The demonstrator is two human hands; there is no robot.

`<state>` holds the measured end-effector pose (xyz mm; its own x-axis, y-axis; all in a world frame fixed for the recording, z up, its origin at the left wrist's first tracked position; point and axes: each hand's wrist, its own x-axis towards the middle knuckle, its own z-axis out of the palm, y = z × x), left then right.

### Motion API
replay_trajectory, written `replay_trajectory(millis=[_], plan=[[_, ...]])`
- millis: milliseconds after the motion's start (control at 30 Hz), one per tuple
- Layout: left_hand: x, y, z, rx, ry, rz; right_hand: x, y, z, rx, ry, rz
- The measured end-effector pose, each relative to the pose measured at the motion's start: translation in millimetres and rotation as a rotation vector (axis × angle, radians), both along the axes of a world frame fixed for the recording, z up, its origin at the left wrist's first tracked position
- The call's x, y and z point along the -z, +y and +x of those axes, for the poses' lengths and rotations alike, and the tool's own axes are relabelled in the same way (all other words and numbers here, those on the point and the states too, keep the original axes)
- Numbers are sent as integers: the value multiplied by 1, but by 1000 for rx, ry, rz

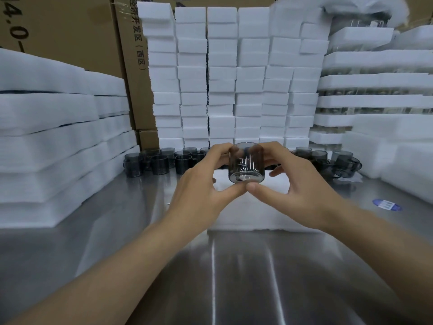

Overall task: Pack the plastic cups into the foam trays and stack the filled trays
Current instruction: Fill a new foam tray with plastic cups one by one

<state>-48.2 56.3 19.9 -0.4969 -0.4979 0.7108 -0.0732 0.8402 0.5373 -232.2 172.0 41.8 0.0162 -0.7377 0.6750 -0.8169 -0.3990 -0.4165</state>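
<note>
Both hands hold one cup over the foam tray

The left hand [203, 181] and right hand [298, 184] reach forward from bare forearms and meet at mid-table. Together they grip a smoky grey plastic cup [246, 163]: the thumbs touch tip to tip beneath its near lower edge, and the fingers curl round its sides and back. The cup sits over the far part of a white foam tray [248, 214] lying on the steel table [234, 277]; whether it touches the foam I cannot tell.

Behind the hands, loose grey cups [159, 161] stand in a row along the table's back, partly hidden by the wrists. Foam blocks [222, 78] rise in columns behind them. Foam sheets [46, 137] are piled at left before cardboard boxes [70, 31], stacked filled trays [375, 102] at right, and a blue sticker [386, 204] lies on the table
</note>
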Motion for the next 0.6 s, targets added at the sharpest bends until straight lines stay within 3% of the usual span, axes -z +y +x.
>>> replay_trajectory(millis=[200, 367, 467, 600], plan=[[2, -7, -1, -86, -101, -51, 0, -4, -2, 99, 170, -160], [4, -9, 0, -90, -260, -45, 1, -6, 0, 51, -38, -47], [5, -10, 1, -124, -344, 43, -4, -7, -11, 196, -136, -116], [-2, -9, 4, -60, -319, 254, -10, -6, -31, 342, -264, -257]])
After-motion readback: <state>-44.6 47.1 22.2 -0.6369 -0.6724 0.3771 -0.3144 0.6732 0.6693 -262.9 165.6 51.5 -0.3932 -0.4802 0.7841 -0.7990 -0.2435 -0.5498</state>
